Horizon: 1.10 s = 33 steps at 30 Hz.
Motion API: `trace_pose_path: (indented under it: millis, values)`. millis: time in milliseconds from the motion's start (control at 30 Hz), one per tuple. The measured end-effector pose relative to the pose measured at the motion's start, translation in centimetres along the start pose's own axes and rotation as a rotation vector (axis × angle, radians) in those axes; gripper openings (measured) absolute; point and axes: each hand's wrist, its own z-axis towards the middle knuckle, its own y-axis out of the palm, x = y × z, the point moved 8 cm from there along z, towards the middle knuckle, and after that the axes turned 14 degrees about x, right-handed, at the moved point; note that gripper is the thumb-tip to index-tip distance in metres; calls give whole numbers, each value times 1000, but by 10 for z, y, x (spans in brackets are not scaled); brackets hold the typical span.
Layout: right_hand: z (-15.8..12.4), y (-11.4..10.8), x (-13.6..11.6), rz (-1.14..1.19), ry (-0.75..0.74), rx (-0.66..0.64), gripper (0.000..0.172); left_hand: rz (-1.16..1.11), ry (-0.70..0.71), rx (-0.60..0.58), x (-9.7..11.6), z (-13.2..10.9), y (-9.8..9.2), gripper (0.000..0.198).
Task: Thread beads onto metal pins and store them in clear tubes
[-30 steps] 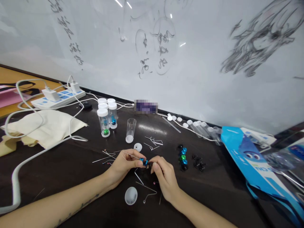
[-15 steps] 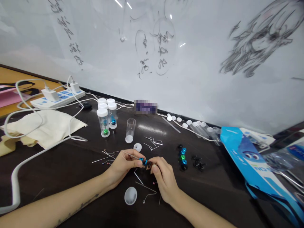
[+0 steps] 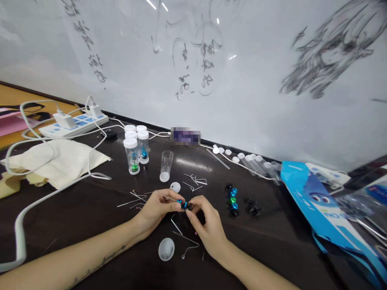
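Observation:
My left hand (image 3: 157, 211) pinches a thin metal pin (image 3: 167, 197) that carries small blue beads (image 3: 181, 203) near its tip. My right hand (image 3: 207, 225) is closed at that tip, its fingertips pressed on a small dark bead (image 3: 189, 206) beside the blue ones. Both hands hover just above the dark table (image 3: 90, 217). More bent pins (image 3: 184, 239) lie under and between the hands. A round clear lid (image 3: 166, 249) lies just in front of them.
Blue, green and black beads (image 3: 232, 201) sit right of my hands, with small black parts (image 3: 253, 209) beyond. Capped vials (image 3: 133, 155), an open clear tube (image 3: 166, 166), loose pins (image 3: 195, 180), a cloth bag (image 3: 60, 161), power strip (image 3: 74, 123) with cables, and blue packaging (image 3: 320, 205) surround them.
My right hand's fingertips have closed in a little towards the pin's tip, nearer the blue beads. The left hand has stayed in place.

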Motion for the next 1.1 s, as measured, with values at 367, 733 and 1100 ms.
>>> trace_pose_path:
  millis: [367, 733, 1100]
  values:
    - [0, 2, -1, -62, -19, -50, 28, 45, 8, -56, -2, -3, 3, 15]
    - [0, -1, -2, -50, -19, -25, 20, 44, 6, -34, 2, -4, 5, 16]
    - [2, -3, -4, 4, -42, 38, 5, 39, 25, -10, 1, 0, 0, 16]
